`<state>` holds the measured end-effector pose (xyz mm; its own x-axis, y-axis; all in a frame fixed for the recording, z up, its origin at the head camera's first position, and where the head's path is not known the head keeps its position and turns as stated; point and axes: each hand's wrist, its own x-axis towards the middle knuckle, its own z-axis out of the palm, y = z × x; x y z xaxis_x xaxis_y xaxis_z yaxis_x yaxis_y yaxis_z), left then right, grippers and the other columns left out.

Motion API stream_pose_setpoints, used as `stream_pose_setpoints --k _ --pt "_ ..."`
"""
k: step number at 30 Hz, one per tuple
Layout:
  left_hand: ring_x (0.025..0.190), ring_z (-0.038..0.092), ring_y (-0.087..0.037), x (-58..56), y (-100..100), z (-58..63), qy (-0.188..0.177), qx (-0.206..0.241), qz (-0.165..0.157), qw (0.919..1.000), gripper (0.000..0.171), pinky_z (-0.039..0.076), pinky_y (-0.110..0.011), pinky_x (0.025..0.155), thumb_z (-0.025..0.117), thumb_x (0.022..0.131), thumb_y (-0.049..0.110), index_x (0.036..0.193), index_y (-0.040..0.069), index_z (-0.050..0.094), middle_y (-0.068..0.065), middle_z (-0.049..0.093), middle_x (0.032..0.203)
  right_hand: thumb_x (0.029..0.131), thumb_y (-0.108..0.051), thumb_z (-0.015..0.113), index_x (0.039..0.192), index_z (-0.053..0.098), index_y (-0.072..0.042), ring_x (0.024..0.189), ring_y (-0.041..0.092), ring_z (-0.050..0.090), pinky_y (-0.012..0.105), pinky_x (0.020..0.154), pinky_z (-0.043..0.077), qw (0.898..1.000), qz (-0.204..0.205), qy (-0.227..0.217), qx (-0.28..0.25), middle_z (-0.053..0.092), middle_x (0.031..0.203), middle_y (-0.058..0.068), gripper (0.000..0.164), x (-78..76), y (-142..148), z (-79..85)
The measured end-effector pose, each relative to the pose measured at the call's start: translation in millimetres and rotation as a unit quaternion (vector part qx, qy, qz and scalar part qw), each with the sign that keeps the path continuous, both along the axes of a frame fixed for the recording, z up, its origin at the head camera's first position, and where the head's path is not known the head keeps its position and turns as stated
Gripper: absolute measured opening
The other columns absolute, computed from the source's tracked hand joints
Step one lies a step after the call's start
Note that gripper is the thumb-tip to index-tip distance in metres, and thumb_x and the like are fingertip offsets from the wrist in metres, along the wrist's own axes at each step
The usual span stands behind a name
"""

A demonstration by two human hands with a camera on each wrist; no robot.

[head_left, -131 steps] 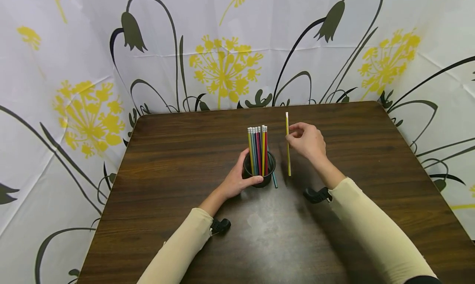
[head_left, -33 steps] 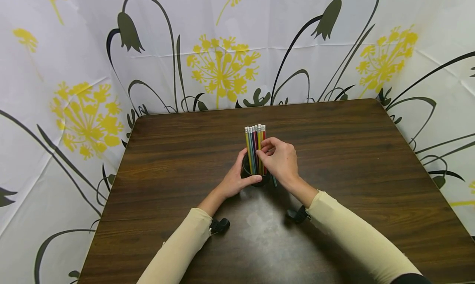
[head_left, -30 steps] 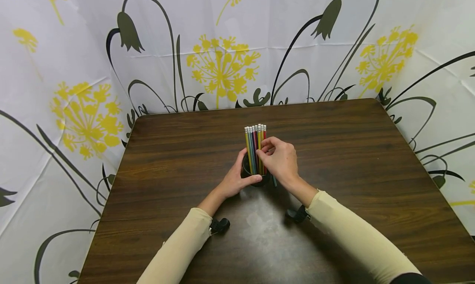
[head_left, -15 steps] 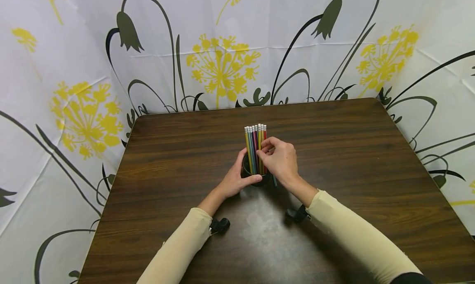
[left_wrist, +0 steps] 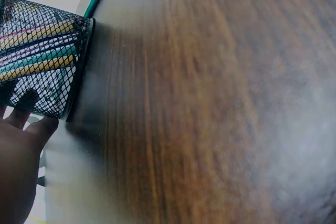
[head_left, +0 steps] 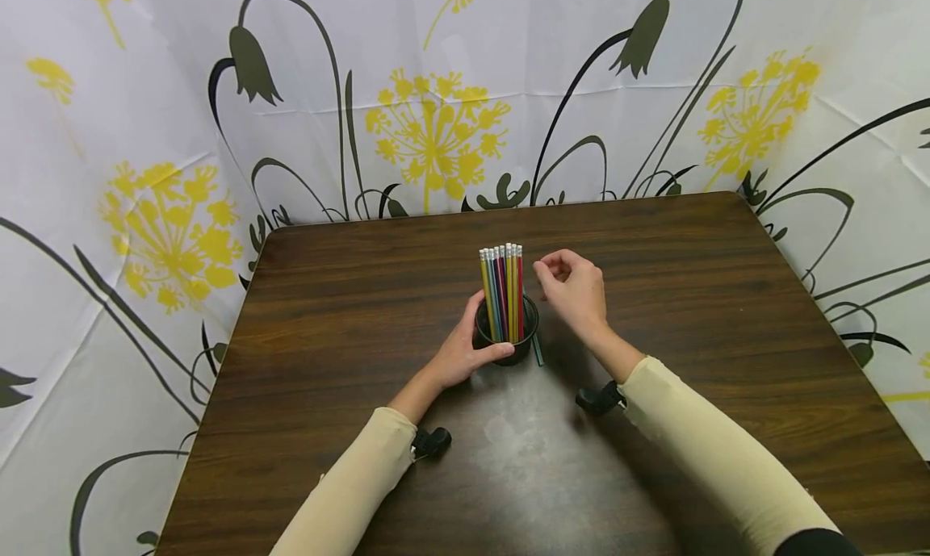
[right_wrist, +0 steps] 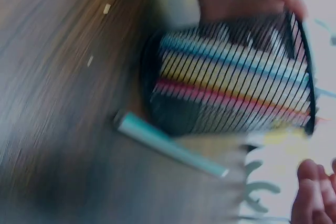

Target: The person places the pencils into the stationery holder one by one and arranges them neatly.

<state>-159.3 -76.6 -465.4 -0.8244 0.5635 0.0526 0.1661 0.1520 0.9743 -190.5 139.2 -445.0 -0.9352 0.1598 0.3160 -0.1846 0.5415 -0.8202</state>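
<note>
A black mesh pencil cup (head_left: 516, 357) stands on the table with several pencils (head_left: 501, 298) upright in it, eraser ends up: yellow, blue, dark and red. My left hand (head_left: 456, 354) grips the cup from its left side, thumb across the front. My right hand (head_left: 577, 292) hovers in the air just right of the pencil tops, fingers loosely bent, nothing seen between them. A teal pencil (head_left: 538, 351) lies on the table close to the cup's right side, partly hidden by it. The right wrist view, blurred, shows that teal pencil (right_wrist: 170, 146) beside the mesh cup (right_wrist: 226, 80).
The brown wood-grain table (head_left: 349, 298) reaches back to a white curtain (head_left: 312, 128) with yellow and grey flowers. Black wrist cameras hang under both forearms, the left one (head_left: 432, 441) close above the tabletop.
The yellow pencil pinched in my right hand earlier now stands in the cup with the others. My right hand has let go and moved right and up. The left hand has stayed on the cup.
</note>
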Motion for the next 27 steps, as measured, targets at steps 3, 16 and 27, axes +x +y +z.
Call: stream_pose_setpoints --k 3,16,27 --pt "0.124 0.047 -0.035 0.8 0 1.3 -0.003 -0.005 0.000 1.0000 0.087 0.031 -0.055 0.107 0.069 0.090 0.009 0.155 0.011 0.011 -0.020 0.043 0.143 0.091 -0.020 0.070 0.094 0.072 -0.008 0.057 0.011 0.063 0.027 0.055 0.046 0.997 0.016 -0.066 0.024 0.069 0.075 0.002 0.012 -6.7 9 -12.9" --pt "0.128 0.045 -0.032 1.6 -1 0.0 -0.009 -0.004 -0.002 1.0000 0.087 0.028 -0.055 0.109 0.068 0.091 0.008 0.155 0.013 0.011 -0.018 0.038 0.147 0.091 -0.023 0.070 0.104 0.073 -0.006 0.066 0.015 0.061 0.027 0.057 0.049 0.973 0.080 -0.205 0.070 0.070 0.085 0.004 0.021 -22.0 8 -53.5" --pt "0.128 0.044 -0.033 2.2 -1 0.4 -0.005 -0.001 -0.002 1.0000 0.087 0.030 -0.055 0.108 0.068 0.090 0.008 0.155 0.012 0.011 -0.019 0.038 0.147 0.085 -0.024 0.069 0.100 0.076 -0.009 0.077 0.021 0.062 0.039 0.069 0.050 0.955 0.048 -0.221 0.191 0.070 0.086 0.003 0.022 -27.1 -2 -47.0"
